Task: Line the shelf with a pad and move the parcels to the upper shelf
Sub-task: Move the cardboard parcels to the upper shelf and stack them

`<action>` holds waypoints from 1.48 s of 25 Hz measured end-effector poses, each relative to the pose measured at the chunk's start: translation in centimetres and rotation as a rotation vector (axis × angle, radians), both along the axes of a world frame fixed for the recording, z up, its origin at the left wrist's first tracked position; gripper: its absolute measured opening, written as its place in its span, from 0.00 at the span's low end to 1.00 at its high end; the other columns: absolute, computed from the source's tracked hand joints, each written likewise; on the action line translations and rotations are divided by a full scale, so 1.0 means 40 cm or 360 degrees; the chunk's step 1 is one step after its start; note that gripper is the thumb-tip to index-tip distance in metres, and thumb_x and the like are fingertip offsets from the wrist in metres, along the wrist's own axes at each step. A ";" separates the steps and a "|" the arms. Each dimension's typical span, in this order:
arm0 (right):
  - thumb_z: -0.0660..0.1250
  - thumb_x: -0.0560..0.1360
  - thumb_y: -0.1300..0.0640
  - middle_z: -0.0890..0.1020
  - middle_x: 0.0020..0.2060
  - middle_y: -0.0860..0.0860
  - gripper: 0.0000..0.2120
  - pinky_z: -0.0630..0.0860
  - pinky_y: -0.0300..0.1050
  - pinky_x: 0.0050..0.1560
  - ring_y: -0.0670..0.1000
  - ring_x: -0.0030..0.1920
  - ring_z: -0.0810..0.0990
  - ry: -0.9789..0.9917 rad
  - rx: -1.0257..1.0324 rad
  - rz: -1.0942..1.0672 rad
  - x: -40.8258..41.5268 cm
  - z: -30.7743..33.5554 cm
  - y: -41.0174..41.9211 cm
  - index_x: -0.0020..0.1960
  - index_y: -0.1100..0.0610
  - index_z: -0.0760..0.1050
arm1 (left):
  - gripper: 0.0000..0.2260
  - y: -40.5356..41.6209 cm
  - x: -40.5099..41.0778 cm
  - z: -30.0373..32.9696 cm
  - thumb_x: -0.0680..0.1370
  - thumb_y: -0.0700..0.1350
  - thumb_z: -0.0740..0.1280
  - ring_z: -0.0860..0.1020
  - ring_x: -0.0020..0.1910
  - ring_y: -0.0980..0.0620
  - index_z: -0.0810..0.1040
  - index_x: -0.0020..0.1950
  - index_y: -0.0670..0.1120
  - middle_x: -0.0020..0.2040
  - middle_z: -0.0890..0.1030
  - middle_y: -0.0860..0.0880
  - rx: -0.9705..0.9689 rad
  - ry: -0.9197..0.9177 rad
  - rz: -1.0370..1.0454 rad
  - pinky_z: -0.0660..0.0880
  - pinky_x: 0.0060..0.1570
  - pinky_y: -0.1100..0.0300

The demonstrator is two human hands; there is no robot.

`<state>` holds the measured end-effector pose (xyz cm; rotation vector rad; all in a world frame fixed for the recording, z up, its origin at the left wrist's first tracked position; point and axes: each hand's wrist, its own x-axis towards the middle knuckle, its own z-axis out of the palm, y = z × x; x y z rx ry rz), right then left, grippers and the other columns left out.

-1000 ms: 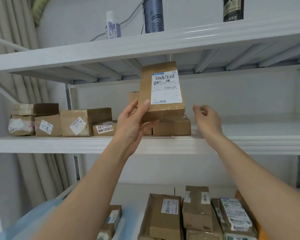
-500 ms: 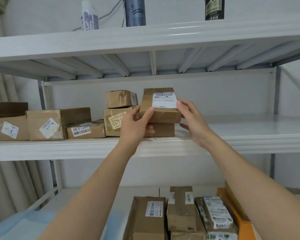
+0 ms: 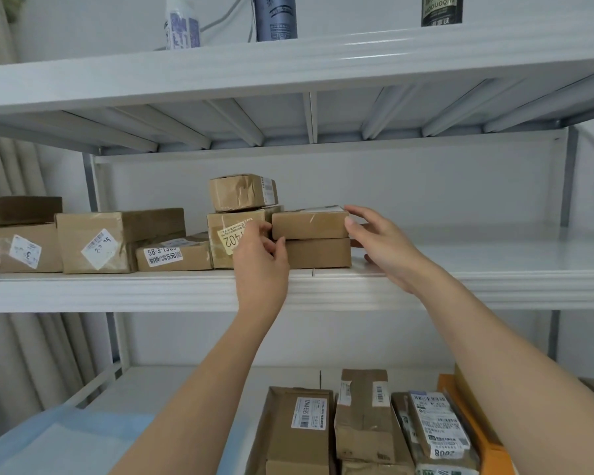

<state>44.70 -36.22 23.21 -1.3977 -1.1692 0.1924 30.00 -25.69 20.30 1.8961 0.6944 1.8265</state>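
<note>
While the parcel (image 3: 309, 223) lies stacked, loosely spread fingers (image 3: 357, 214) of both hands flank it.

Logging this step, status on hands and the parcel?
Left hand fingers curled at the flat parcel's left end, right hand open against its right end. Parcel lies on another box, middle shelf. Nothing in the way.

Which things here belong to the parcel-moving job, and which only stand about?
Belong to the job:
flat parcel between both hands
stacked parcels
middle shelf
parcels below
blue pad

Standing about:
bottles on top shelf
curtain
</note>
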 end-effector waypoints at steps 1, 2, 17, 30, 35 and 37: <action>0.60 0.81 0.47 0.80 0.52 0.44 0.17 0.70 0.33 0.46 0.43 0.54 0.78 -0.0026 -0.0004 -0.0023 0.000 -0.002 0.001 0.70 0.44 0.69 | 0.06 -0.002 0.000 -0.001 0.78 0.39 0.67 0.71 0.32 0.56 0.73 0.53 0.45 0.31 0.72 0.53 -0.0013 0.0006 0.0004 0.69 0.36 0.66; 0.60 0.81 0.47 0.80 0.53 0.46 0.17 0.70 0.34 0.46 0.45 0.55 0.79 -0.0043 -0.0006 -0.0046 0.000 -0.002 0.002 0.70 0.44 0.70 | 0.06 -0.003 0.000 -0.002 0.78 0.39 0.67 0.70 0.31 0.57 0.72 0.51 0.46 0.31 0.72 0.53 -0.0016 0.0013 0.0011 0.68 0.35 0.67; 0.55 0.81 0.60 0.77 0.29 0.47 0.18 0.74 0.38 0.37 0.43 0.32 0.76 -0.0020 0.1091 -0.0462 -0.131 -0.164 -0.028 0.35 0.52 0.74 | 0.05 -0.061 -0.078 -0.160 0.76 0.35 0.68 0.79 0.46 0.50 0.74 0.45 0.43 0.45 0.79 0.45 0.0253 -0.0240 -0.0326 0.81 0.35 0.56; 0.58 0.80 0.62 0.77 0.30 0.48 0.16 0.74 0.46 0.39 0.45 0.32 0.75 0.0284 0.0449 -0.0513 -0.179 -0.460 0.027 0.37 0.53 0.76 | 0.13 0.022 -0.160 -0.382 0.76 0.37 0.68 0.77 0.35 0.54 0.70 0.37 0.52 0.35 0.75 0.53 -0.0159 0.0253 -0.0339 0.80 0.35 0.48; 0.61 0.79 0.63 0.81 0.43 0.48 0.09 0.79 0.52 0.57 0.50 0.47 0.80 0.0281 -0.0238 -0.0529 -0.115 -0.533 0.057 0.47 0.52 0.77 | 0.07 0.064 -0.114 -0.473 0.77 0.38 0.67 0.81 0.37 0.45 0.75 0.40 0.46 0.39 0.79 0.49 -0.0617 0.0693 -0.0520 0.81 0.43 0.43; 0.61 0.79 0.63 0.81 0.47 0.47 0.10 0.77 0.51 0.61 0.51 0.52 0.81 0.0272 -0.0474 -0.0441 -0.095 -0.558 0.076 0.49 0.51 0.78 | 0.06 0.074 -0.088 -0.508 0.77 0.37 0.66 0.80 0.37 0.46 0.77 0.41 0.44 0.38 0.79 0.48 -0.0775 0.0778 -0.0563 0.81 0.46 0.43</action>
